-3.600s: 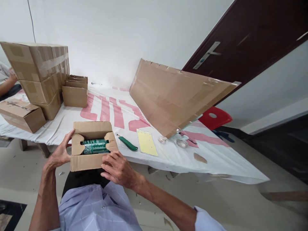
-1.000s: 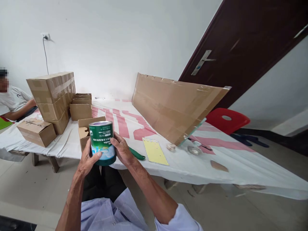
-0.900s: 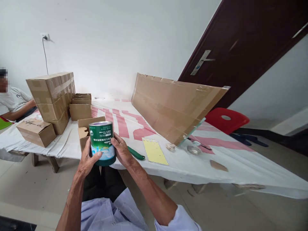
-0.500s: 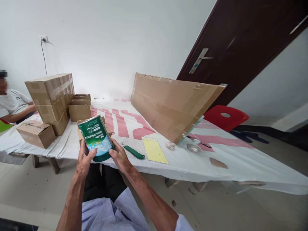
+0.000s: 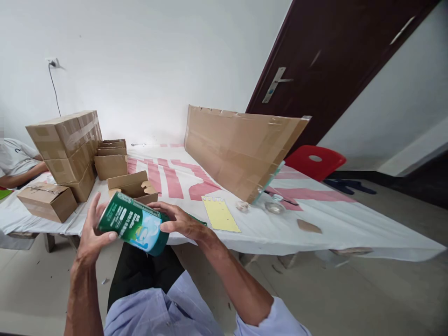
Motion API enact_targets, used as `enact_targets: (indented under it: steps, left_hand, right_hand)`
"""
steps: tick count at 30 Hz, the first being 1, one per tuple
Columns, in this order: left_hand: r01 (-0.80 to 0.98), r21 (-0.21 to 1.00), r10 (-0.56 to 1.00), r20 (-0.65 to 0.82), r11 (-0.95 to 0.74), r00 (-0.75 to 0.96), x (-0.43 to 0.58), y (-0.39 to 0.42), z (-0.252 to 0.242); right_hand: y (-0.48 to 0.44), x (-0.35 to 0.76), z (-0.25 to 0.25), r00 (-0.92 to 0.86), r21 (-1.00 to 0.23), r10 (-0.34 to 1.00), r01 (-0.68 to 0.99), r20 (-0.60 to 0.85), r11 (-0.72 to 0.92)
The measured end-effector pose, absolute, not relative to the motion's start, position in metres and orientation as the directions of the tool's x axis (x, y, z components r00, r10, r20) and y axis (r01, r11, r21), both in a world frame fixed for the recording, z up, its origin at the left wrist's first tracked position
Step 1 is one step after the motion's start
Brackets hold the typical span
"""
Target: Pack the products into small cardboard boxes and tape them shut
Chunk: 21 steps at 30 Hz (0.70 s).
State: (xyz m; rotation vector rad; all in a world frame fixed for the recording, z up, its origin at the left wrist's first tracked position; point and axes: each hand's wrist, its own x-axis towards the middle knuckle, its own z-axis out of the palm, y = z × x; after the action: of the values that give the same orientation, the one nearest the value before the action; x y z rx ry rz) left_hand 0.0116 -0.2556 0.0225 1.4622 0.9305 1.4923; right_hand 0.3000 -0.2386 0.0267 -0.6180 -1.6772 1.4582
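A green tin can [image 5: 135, 226] with a blue and white picture on its label is held tilted in front of me, above my lap by the table's front edge. My left hand [image 5: 91, 235] is round its upper left end, thumb in front and fingers behind. At the lower right end, my right hand [image 5: 178, 220] grips it with the thumb on the label. Just behind the can stands an open cardboard box [image 5: 131, 183] with its flap up. A green utility knife [image 5: 200, 220] lies partly hidden behind my right hand, beside a yellow card [image 5: 221, 214].
Taped cartons [image 5: 66, 140] are stacked at the left, with a smaller carton [image 5: 47, 200] before them. Open boxes [image 5: 111, 163] stand alongside. A large cardboard sheet [image 5: 238, 149] leans over the white-covered table [image 5: 336, 228]. A red chair [image 5: 315, 161] stands behind; a person [image 5: 17, 161] sits far left.
The can has tipped from nearly upright to a strong leftward slant and moved slightly lower. My left hand has shifted left to its upper end. The view has turned slightly right.
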Motion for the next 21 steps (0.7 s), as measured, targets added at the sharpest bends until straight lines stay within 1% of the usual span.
enact_targets:
  steps: [3, 5, 6, 8, 10, 12, 14, 17, 19, 21]
  left_hand:
    - [0.029, 0.931, 0.926, 0.357, -0.363, 0.123, -0.002, -0.259, 0.027]
    - [0.054, 0.936, 0.931, 0.339, -0.348, 0.133, -0.001, -0.262, 0.023]
    - [0.029, 0.939, 0.935, 0.339, -0.343, 0.102, 0.004, -0.264, 0.019]
    - [-0.116, 0.934, 0.940, 0.339, -0.339, -0.017, 0.023, -0.267, 0.013]
    - [-0.305, 0.888, 0.939, 0.320, -0.345, -0.130, 0.050, -0.268, 0.010]
    - [-0.435, 0.832, 0.939, 0.305, -0.344, -0.159, 0.075, -0.268, 0.010]
    - [-0.474, 0.822, 0.948, 0.296, -0.316, -0.118, 0.090, -0.264, 0.010]
    - [-0.393, 0.867, 0.950, 0.299, -0.308, -0.085, 0.091, -0.253, 0.008]
    - [-0.286, 0.893, 0.937, 0.343, -0.347, -0.065, 0.083, -0.241, 0.007]
    - [-0.187, 0.909, 0.923, 0.383, -0.373, 0.019, 0.076, -0.228, 0.008]
  right_hand:
    - [-0.240, 0.308, 0.014, -0.599, -0.985, 0.783, -0.071, 0.169, 0.158]
    - [-0.240, 0.310, 0.004, -0.586, -0.990, 0.798, -0.095, 0.143, 0.107]
    - [-0.239, 0.309, -0.002, -0.555, -0.986, 0.819, -0.144, 0.147, 0.079]
    - [-0.238, 0.301, -0.012, -0.452, -0.951, 0.871, -0.305, 0.194, 0.053]
    - [-0.238, 0.287, -0.019, -0.343, -0.894, 0.901, -0.437, 0.267, 0.099]
    - [-0.239, 0.269, -0.021, -0.276, -0.869, 0.895, -0.453, 0.351, 0.201]
    - [-0.240, 0.254, -0.017, -0.231, -0.859, 0.875, -0.407, 0.425, 0.310]
    - [-0.236, 0.245, -0.003, -0.144, -0.843, 0.869, -0.361, 0.474, 0.400]
    - [-0.229, 0.247, 0.008, -0.128, -0.851, 0.878, -0.341, 0.462, 0.398]
    - [-0.219, 0.250, 0.015, -0.128, -0.867, 0.886, -0.307, 0.446, 0.392]
